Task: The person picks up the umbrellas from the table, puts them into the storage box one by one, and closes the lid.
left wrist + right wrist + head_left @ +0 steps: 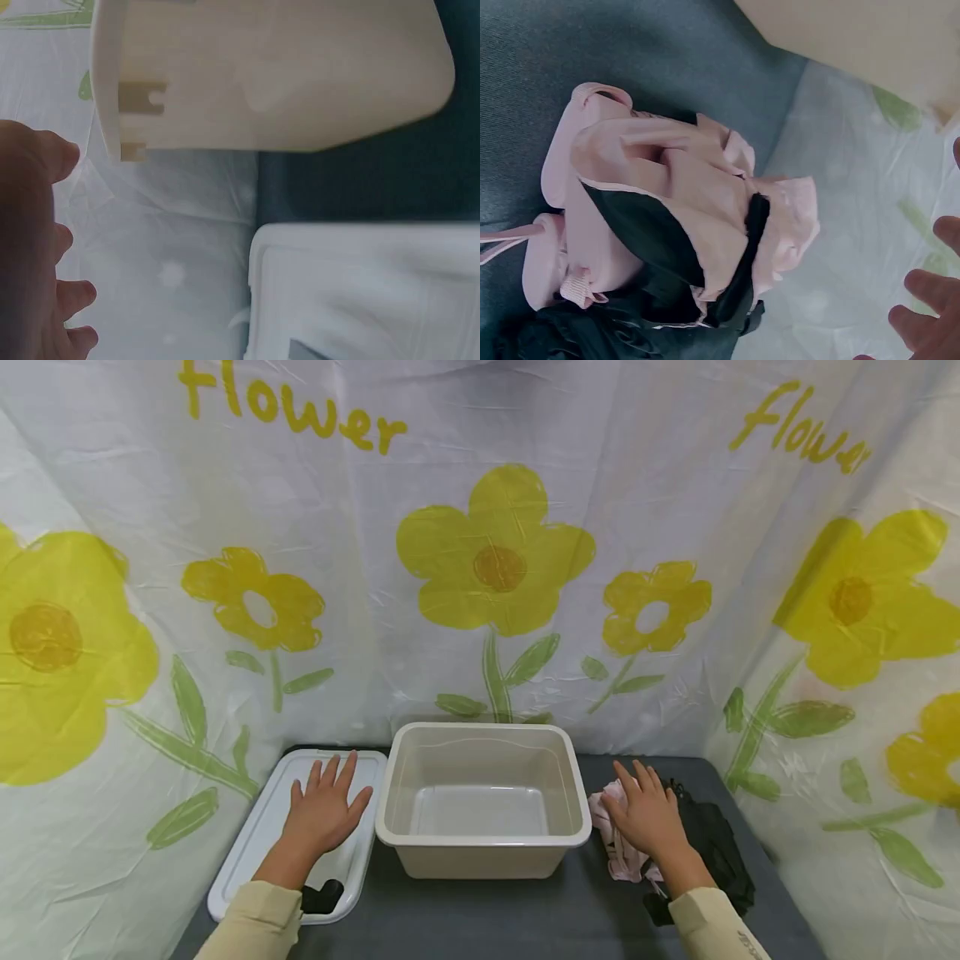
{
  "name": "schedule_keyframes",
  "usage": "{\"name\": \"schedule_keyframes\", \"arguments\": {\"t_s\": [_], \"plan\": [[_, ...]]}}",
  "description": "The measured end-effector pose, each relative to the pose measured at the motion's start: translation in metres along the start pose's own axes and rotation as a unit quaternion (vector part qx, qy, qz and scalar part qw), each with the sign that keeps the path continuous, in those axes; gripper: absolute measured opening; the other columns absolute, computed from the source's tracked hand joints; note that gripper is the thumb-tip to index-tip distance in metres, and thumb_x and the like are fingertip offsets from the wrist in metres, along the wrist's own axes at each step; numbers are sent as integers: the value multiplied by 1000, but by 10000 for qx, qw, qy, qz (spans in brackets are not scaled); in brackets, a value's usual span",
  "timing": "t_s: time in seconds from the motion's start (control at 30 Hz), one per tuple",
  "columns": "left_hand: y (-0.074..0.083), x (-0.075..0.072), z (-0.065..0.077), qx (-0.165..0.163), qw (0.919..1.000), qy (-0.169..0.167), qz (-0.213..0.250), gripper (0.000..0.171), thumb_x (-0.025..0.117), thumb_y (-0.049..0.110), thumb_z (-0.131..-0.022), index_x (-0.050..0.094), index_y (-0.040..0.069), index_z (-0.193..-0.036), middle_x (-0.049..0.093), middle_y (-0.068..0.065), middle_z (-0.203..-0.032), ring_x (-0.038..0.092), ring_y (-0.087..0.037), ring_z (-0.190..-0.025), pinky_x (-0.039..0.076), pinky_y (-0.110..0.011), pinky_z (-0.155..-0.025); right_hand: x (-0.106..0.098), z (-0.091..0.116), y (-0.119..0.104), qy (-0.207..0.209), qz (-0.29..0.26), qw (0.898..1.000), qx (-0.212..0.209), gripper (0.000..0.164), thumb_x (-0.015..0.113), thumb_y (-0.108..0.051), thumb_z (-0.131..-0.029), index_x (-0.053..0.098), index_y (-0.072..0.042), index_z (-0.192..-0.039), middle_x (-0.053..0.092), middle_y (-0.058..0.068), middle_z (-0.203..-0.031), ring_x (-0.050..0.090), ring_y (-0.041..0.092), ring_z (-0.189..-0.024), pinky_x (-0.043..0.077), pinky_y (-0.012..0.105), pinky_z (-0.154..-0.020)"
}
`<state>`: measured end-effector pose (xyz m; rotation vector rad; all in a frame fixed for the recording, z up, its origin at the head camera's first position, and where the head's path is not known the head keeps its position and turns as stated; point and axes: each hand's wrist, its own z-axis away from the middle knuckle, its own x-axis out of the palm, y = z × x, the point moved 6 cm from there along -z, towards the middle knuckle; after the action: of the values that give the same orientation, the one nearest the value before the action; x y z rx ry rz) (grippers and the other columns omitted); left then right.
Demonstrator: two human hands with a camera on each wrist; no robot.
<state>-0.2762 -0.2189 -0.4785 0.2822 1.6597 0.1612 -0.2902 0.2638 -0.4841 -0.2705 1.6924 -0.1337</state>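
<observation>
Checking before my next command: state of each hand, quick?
Left hand: open, holding nothing.
Right hand: open, holding nothing.

The tub (480, 862) at the frame's centre is plain cream-beige, lighter along its rim. The lid (348, 856) at lower left is off-white. At lower right, the fabric bundle (618, 853) is soft pink, with a black inside and black edging in the right wrist view; the crumpled cloth (716, 843) beside it is solid black. The tabletop (465, 927) is dark slate. Behind, the white curtain (367, 577) carries yellow flowers (510, 493) with orange or white centres, green stems and leaves, and mustard lettering across the top. Both sleeves (258, 914) are pale khaki.
</observation>
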Motion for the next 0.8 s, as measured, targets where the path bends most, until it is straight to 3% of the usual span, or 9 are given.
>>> {"name": "schedule_keyframes", "arguments": {"t_s": [0.4, 0.8], "plan": [[8, 15, -1, -66, 9936, -413, 1047, 68, 33, 44, -103, 18, 3, -154, 27, -31, -153, 20, -56, -140, 20, -73, -105, 17, 4, 12, -64, 3, 9999, 150, 64, 50, -46, -96, 39, -12, -148, 29, 29, -153, 26, 53, -139, 25, 74, -102], [13, 28, -4, -19, 9708, -851, 2244, 71, 28, 48, -103, 7, 5, -156, 15, -24, -159, 13, -49, -145, 18, -64, -113, 30, 7, 19, -277, -149, 9993, 213, 60, 55, -42, -94, 44, -12, -145, 30, 32, -150, 30, 55, -135, 34, 73, -96]]}}
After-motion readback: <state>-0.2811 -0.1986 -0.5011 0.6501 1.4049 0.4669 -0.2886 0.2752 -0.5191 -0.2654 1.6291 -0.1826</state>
